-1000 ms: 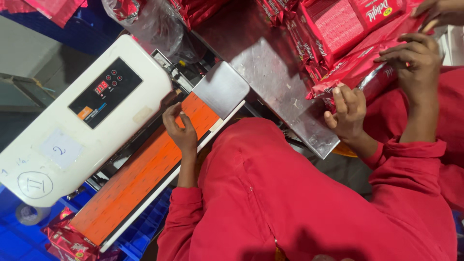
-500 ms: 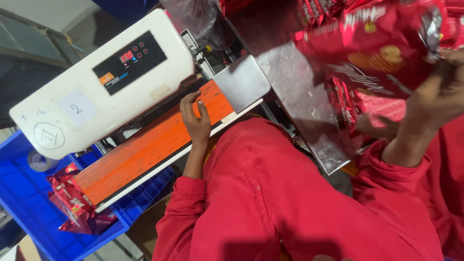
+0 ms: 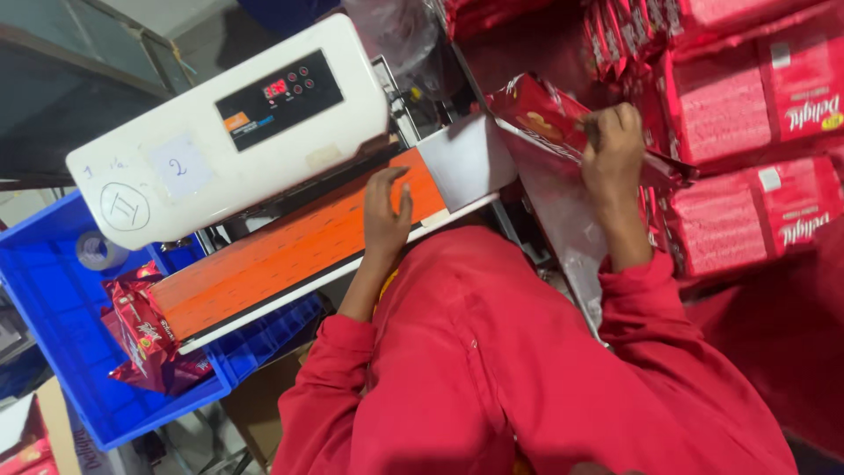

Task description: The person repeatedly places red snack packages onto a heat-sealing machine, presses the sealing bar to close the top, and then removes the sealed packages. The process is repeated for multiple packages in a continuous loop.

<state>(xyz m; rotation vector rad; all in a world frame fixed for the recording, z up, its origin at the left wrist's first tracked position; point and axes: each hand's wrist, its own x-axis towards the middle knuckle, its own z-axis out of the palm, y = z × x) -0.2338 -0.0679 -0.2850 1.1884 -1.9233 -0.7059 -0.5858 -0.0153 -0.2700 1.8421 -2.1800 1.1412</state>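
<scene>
Head view looks down on a person in red sleeves seated at a white sealing machine (image 3: 229, 132) with a dark control panel. Left hand (image 3: 385, 215) lies flat, fingers loosely spread, on the orange conveyor belt (image 3: 264, 264) that runs under the machine's sealing slot; it holds nothing. Right hand (image 3: 614, 149) is closed around the edge of a red snack packet (image 3: 541, 119), pinching it by its upper side and holding it tilted just above the small metal feed plate (image 3: 466, 163) that lies between the two hands. The step in hand looks like bringing a packet to the sealer's feed end; laying it down would call for its open edge to be lined up with the slot and kept flat. Beyond the right hand, stacks of red packets (image 3: 747, 123) crowd the metal bench (image 3: 571, 237). Away past the left hand, at the belt's far end, a blue crate (image 3: 53, 290) holds a few red packets (image 3: 141, 334) and a roll of tape (image 3: 97, 251).
</scene>
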